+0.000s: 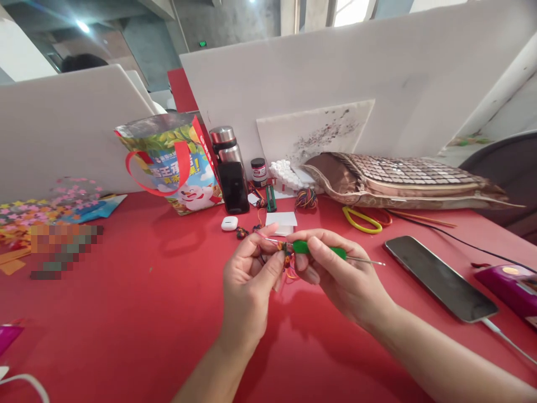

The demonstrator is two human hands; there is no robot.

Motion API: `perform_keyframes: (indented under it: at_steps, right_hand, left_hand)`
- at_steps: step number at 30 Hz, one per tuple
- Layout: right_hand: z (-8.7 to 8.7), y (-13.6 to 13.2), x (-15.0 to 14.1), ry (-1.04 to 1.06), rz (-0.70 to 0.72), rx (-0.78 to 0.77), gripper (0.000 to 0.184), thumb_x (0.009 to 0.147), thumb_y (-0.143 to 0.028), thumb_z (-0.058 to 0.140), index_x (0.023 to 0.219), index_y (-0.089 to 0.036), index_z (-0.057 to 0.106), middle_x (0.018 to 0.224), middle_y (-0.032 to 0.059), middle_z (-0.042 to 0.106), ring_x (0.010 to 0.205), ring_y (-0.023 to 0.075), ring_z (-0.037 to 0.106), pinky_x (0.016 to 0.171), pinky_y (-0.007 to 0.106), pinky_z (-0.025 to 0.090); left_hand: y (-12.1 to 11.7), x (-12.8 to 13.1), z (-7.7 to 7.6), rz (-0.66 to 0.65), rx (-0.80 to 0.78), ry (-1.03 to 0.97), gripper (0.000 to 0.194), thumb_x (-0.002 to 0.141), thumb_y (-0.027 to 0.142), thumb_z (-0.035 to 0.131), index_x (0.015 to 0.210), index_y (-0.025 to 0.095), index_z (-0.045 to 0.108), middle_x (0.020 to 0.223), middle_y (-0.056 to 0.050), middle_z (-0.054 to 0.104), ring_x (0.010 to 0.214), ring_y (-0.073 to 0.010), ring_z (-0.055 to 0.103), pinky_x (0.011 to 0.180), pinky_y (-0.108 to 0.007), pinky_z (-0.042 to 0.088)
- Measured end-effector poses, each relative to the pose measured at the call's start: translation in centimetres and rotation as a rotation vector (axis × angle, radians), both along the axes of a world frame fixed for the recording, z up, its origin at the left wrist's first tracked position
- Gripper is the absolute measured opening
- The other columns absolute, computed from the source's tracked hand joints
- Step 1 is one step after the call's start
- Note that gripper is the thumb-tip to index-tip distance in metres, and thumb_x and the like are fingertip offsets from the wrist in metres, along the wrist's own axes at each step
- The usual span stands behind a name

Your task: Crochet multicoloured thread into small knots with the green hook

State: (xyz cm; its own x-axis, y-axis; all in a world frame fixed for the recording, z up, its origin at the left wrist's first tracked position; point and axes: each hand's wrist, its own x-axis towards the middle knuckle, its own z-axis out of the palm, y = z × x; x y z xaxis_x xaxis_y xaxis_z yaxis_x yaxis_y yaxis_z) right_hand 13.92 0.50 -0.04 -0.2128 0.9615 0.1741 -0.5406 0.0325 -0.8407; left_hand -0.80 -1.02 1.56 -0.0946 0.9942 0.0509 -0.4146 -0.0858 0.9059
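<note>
My right hand (335, 268) is closed round the green handle of a crochet hook (300, 246), whose thin metal shafts stick out at both ends. Pinched between the thumb and fingers of my left hand (251, 280) is a small multicoloured crochet piece (287, 258), with loose strands hanging below it. The hook's left tip lies at this piece, close to my left fingertips; whether it passes through a stitch I cannot tell. Dark multicoloured yarn (242, 233) lies on the table just beyond my left hand. A wound ball of similar yarn (306, 198) sits farther back.
On the red table (168, 336), a phone (440, 277) with a white cable lies at right. Behind stand a printed bag (180, 168), a steel flask (226, 148), a leaning phone (234, 187) and a cushion (403, 179). Yellow-handled scissors (361, 220) and a white earphone case (229, 224) lie nearer.
</note>
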Motion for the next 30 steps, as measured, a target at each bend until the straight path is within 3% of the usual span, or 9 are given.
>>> perform_keyframes:
  at_steps: [4, 7, 15, 20, 30]
  right_hand:
    - [0.2, 0.3, 0.5, -0.245, -0.030, 0.162, 0.026, 0.101, -0.039, 0.072, 0.119, -0.023, 0.083, 0.074, 0.0029, 0.066, 0.064, 0.0141, 0.056, 0.061, 0.030, 0.051]
    - [0.4, 0.4, 0.9, -0.346, -0.030, 0.250, 0.025, 0.102, -0.038, 0.069, 0.113, -0.022, 0.084, 0.073, 0.0036, 0.064, 0.065, 0.0147, 0.055, 0.060, 0.029, 0.053]
    - [-1.6, -0.1, 0.6, -0.100, -0.042, 0.071, 0.021, 0.102, -0.040, 0.071, 0.111, -0.026, 0.083, 0.075, 0.0028, 0.065, 0.066, 0.0140, 0.056, 0.061, 0.029, 0.048]
    - [-1.3, -0.7, 0.8, -0.083, -0.032, 0.119, 0.021, 0.104, -0.036, 0.068, 0.117, -0.027, 0.081, 0.079, 0.0028, 0.067, 0.067, 0.0133, 0.056, 0.062, 0.029, 0.047]
    - [-1.1, -0.5, 1.0, 0.016, 0.030, 0.069, 0.021, 0.102, -0.038, 0.071, 0.112, -0.023, 0.083, 0.076, 0.0033, 0.066, 0.063, 0.0133, 0.052, 0.059, 0.030, 0.043]
  left_hand:
    - [0.1, -0.5, 0.1, 0.015, -0.021, -0.004, 0.032, 0.080, 0.024, 0.090, 0.110, 0.023, 0.082, 0.073, 0.004, 0.061, 0.052, -0.0037, 0.050, 0.048, -0.015, 0.042]
    - [0.2, -0.8, 0.1, 0.025, -0.024, 0.028, 0.035, 0.081, 0.024, 0.089, 0.115, 0.022, 0.080, 0.075, 0.004, 0.062, 0.053, -0.0042, 0.050, 0.049, -0.015, 0.043]
    - [0.0, -0.3, -0.2, 0.057, 0.029, 0.115, 0.039, 0.086, 0.027, 0.086, 0.124, 0.024, 0.076, 0.079, 0.002, 0.066, 0.055, -0.0070, 0.054, 0.049, -0.018, 0.046]
    - [-0.2, 0.3, -0.2, 0.119, 0.022, 0.153, 0.039, 0.086, 0.028, 0.086, 0.123, 0.025, 0.075, 0.078, 0.003, 0.066, 0.058, -0.0071, 0.057, 0.055, -0.017, 0.050]
    - [0.0, 0.3, -0.4, 0.033, -0.015, 0.052, 0.038, 0.085, 0.027, 0.088, 0.121, 0.026, 0.078, 0.080, 0.003, 0.067, 0.061, -0.0063, 0.060, 0.057, -0.016, 0.051]
